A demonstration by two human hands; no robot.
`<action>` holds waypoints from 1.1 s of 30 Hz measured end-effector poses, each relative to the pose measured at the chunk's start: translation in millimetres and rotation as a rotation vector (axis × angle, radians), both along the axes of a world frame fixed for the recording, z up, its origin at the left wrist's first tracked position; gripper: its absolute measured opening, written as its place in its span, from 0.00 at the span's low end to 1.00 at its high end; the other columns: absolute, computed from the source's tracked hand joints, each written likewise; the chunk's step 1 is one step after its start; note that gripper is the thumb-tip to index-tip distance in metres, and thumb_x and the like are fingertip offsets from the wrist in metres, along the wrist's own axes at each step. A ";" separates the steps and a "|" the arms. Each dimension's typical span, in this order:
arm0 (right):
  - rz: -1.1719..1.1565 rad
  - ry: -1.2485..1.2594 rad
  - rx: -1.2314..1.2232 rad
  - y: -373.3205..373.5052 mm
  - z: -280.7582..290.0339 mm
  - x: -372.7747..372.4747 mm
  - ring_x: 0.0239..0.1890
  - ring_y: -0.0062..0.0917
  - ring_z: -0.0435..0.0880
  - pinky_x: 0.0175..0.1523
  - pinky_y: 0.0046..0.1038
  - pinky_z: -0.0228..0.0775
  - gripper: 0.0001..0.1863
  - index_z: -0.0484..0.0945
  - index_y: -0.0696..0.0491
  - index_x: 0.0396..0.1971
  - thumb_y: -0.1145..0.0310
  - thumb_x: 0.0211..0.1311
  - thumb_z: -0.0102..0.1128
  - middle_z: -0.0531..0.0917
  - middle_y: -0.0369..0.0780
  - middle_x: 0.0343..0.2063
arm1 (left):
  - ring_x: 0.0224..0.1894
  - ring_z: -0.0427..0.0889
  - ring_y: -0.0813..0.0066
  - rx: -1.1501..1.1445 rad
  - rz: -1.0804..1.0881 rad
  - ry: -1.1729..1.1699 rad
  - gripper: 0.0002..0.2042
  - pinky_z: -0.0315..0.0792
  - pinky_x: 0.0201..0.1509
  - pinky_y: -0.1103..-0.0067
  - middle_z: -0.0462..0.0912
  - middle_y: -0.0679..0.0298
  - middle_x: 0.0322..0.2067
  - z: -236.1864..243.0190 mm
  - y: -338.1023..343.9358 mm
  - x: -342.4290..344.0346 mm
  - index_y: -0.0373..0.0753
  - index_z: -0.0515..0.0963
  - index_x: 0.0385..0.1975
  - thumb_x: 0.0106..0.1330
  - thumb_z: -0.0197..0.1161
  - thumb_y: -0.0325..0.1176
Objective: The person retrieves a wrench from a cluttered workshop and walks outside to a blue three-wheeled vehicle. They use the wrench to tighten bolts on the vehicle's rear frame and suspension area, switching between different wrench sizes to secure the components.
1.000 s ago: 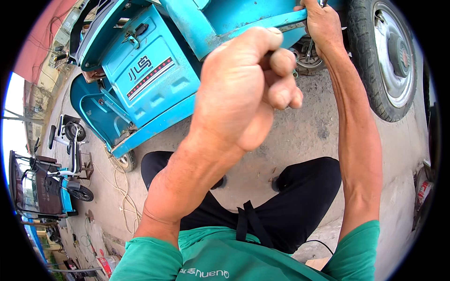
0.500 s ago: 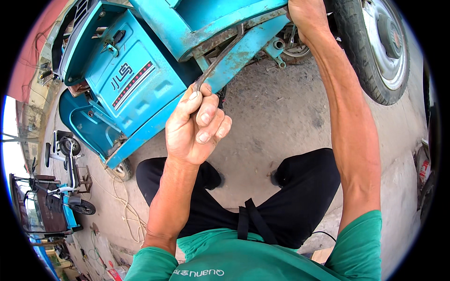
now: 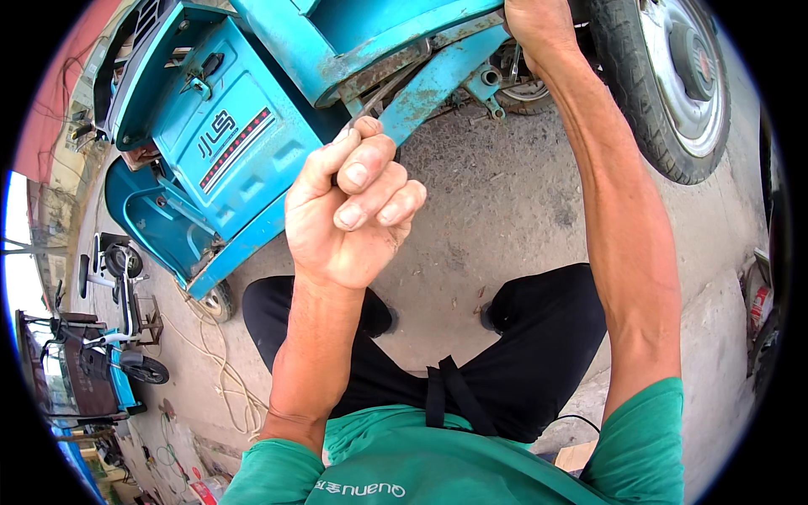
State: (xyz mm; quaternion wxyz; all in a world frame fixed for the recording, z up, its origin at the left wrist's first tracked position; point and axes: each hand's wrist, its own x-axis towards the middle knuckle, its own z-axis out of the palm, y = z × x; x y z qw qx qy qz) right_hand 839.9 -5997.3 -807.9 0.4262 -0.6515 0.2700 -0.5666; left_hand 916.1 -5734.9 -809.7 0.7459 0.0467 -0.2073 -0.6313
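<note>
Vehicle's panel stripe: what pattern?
The panel stripe has red marks on black beside white, best in the head view.

A vehicle (image 3: 290, 126), far and to the left, is bright turquoise; its panel bears a black band (image 3: 237, 150) of red marks beside white striping. Rusty brown mottles its turquoise beam (image 3: 438, 84). Far right, a black tyre (image 3: 623, 76) rings a silver wheel disc (image 3: 662, 63). Near are a green shirt (image 3: 454, 471) with white lettering and black trousers (image 3: 539, 353). The ground (image 3: 480, 210) is grey-beige, darkly blotched.

Vehicle (image 3: 244, 109) before the hands (image 3: 349, 206), wheel (image 3: 673, 76) on the right
</note>
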 end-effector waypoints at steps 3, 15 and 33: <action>0.024 -0.022 0.011 2.4 -1.2 6.2 0.24 0.20 0.72 0.32 0.27 0.64 0.23 0.79 0.56 0.22 0.49 0.65 0.58 0.76 0.34 0.19 | 0.13 0.68 0.83 0.027 0.000 -0.048 0.13 0.68 0.30 0.78 0.76 0.69 0.22 -7.0 7.2 22.7 0.34 0.73 0.46 0.76 0.41 0.32; 0.078 -0.114 0.115 5.6 -5.0 6.7 0.18 0.17 0.70 0.24 0.23 0.60 0.20 0.78 0.53 0.23 0.51 0.66 0.59 0.75 0.32 0.16 | 0.11 0.60 0.85 0.261 0.307 -0.516 0.07 0.60 0.23 0.80 0.67 0.71 0.16 -49.9 70.0 135.2 0.33 0.70 0.42 0.72 0.47 0.29; 0.018 -0.061 0.119 8.0 3.9 3.2 0.26 0.22 0.75 0.34 0.29 0.67 0.23 0.81 0.57 0.25 0.50 0.63 0.60 0.79 0.36 0.22 | 0.19 0.75 0.72 0.155 0.051 -0.642 0.12 0.67 0.24 0.75 0.80 0.54 0.25 -21.4 92.5 36.6 0.32 0.72 0.42 0.64 0.64 0.31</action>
